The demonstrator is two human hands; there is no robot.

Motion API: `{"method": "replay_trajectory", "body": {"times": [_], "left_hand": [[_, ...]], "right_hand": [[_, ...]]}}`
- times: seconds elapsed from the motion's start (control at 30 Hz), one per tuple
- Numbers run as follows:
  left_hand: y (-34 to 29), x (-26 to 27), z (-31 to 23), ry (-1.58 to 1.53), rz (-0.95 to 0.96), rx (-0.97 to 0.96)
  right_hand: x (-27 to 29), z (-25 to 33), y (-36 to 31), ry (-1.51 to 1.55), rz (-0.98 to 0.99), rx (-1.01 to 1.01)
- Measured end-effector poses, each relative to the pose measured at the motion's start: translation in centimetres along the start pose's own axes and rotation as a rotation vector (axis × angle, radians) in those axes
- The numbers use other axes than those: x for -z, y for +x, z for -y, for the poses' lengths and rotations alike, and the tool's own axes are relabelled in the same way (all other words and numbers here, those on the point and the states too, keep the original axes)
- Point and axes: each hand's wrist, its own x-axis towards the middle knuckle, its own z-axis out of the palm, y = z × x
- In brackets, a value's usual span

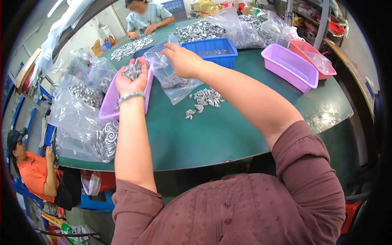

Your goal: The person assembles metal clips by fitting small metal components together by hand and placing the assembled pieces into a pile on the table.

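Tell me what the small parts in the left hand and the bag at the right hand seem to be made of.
Parts: likely metal, with a bright silver shine. Bag: thin clear plastic film, see-through, wrinkled and glossy, with more parts showing inside.

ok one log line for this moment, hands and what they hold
left hand: cupping small metal parts | right hand: holding clear plastic bag open | loose parts on green table

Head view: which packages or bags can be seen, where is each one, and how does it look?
Clear plastic bag: table centre, held open by the right hand, metal parts inside.
Filled clear bags: left table edge, silver rings inside.
Heaped clear bags: far side, behind the blue bin.
No signs or screens visible.
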Motion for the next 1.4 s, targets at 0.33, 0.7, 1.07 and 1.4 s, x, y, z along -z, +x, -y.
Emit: {"method": "replay_trajectory", "body": {"times": [0.33, 0.7, 1.07, 1.4], "left_hand": [[9.7, -5.6, 2.4, 0.296, 0.0, 0.06], [12.8, -5.2, 4.7, 1.862, -0.006, 0.32], [2.2, -0.9, 7.0, 1.883, 0.798, -0.552], [-6.7, 9.9, 8.5, 2.209, 1.077, -0.112]], "right_hand": [[-1.0, -1.4, -0.8, -0.16, 0.043, 0.156], [2.4, -4.7, -7.2, -0.014, 0.042, 0.178], [-1.7, -6.7, -14.4, -0.017, 0.317, 0.088], [0.3, -5.3, -14.9, 0.119, 0.446, 0.171]]}}
